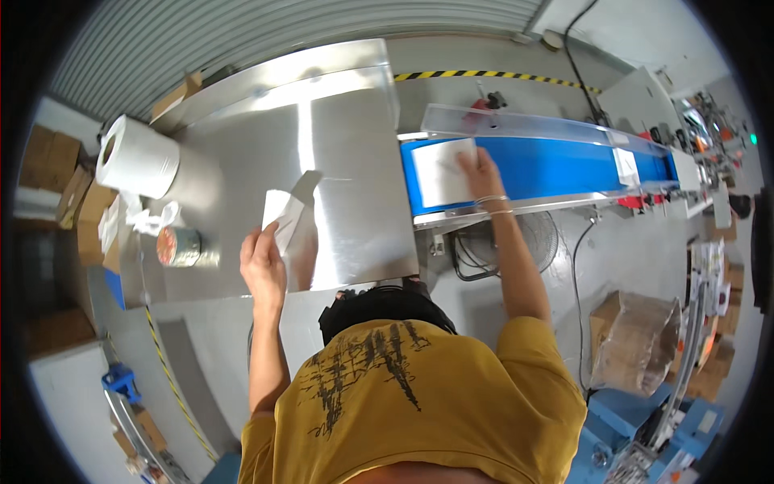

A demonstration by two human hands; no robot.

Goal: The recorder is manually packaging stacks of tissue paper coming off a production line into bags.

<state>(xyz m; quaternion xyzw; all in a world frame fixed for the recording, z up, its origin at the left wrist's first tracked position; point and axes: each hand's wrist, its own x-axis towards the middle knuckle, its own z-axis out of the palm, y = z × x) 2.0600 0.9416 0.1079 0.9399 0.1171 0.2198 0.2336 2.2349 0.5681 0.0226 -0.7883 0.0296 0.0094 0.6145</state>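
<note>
A white flat folded piece (pixel 281 216), like a small carton or packet, stands over the steel table (pixel 363 177) and casts a shadow there. My left hand (pixel 262 262) has its fingers closed at the lower edge of this piece. To the right, a larger white rectangular packet (pixel 439 179) lies at the near end of a blue conveyor belt (pixel 548 165). The fingers of my right hand (pixel 482 176) are closed at its right edge; the thumb's grip is partly hidden. Farther along the belt is another white piece (pixel 625 167).
On the table's left stand a big white roll (pixel 139 157) and a roll of tape (pixel 178 246), with crumpled white plastic (pixel 153 218) behind. A clear guard (pixel 516 123) runs along the belt's far side. A floor fan (pixel 516 246) sits below the belt. Cardboard boxes (pixel 637 339) stand right.
</note>
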